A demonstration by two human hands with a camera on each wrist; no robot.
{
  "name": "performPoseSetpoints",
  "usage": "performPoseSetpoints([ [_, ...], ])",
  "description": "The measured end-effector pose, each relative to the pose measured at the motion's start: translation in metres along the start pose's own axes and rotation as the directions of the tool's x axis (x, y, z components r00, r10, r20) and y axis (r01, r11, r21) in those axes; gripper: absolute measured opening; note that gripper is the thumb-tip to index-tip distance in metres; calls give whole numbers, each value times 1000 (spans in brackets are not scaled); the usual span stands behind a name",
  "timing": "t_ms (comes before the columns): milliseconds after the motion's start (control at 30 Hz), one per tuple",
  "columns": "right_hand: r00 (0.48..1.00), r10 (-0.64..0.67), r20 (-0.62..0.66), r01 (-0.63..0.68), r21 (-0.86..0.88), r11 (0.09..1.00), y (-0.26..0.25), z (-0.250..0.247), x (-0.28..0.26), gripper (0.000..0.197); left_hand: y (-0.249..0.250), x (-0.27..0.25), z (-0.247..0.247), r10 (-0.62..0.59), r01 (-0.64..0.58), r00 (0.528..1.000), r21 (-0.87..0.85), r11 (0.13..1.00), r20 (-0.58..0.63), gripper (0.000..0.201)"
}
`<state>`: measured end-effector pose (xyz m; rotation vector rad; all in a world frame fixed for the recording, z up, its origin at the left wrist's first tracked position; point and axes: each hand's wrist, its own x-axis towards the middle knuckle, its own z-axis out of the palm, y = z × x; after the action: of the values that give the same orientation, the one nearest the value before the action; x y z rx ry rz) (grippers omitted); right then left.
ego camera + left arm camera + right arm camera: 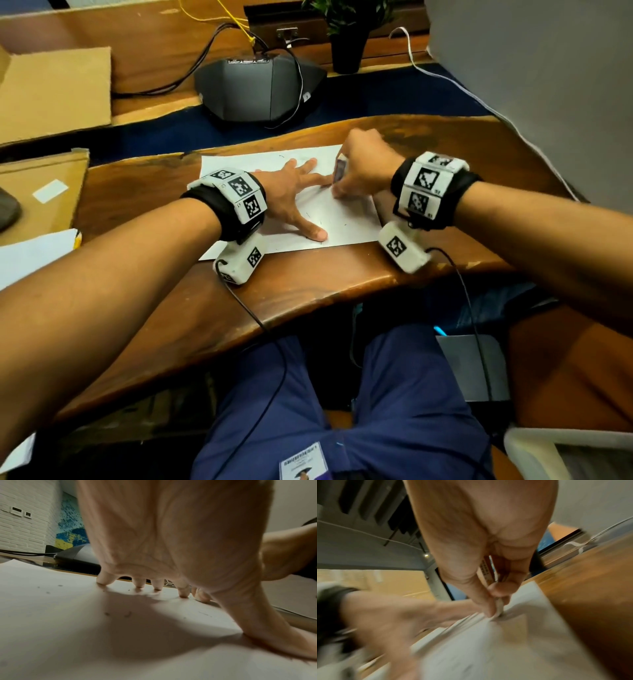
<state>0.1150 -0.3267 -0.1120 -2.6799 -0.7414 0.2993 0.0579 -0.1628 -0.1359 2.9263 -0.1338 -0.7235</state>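
- Paper [346, 219] lies on the table [428, 144], its near edge close to the table's front edge, with bare wood to its right.
- Left hand [287, 195] presses the sheet, fingers [139, 583] straight and spread.
- Right hand [363, 168] pinches a small block [339, 171], its lower end on the paper just beside the left forefinger.
- Black device [260, 89] stands well behind the far edge.

The right hand [479, 540] pinches a small eraser [499, 605] between thumb and fingers, its pale tip pressed onto the white paper [488, 649]. To the left, blurred, the left hand [385, 615] rests on the same sheet. The brown wooden counter [590, 588] shows at right.
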Motion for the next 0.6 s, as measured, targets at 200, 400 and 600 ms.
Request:
performPoseSetpoints([
  [200,999,47,13,-47,48,998,-1,-4,-2,49,1,0,1,7,-7,1000,5,1000,2,121],
  [400,993,-54,106,56,-10,998,-9,10,-10,36,1,0,0,4,-4,1000,9,1000,2,124],
  [600,997,-60,54,59,13,998,-9,10,-7,27,-1,-1,1,3,-3,1000,15,1000,0,121],
])
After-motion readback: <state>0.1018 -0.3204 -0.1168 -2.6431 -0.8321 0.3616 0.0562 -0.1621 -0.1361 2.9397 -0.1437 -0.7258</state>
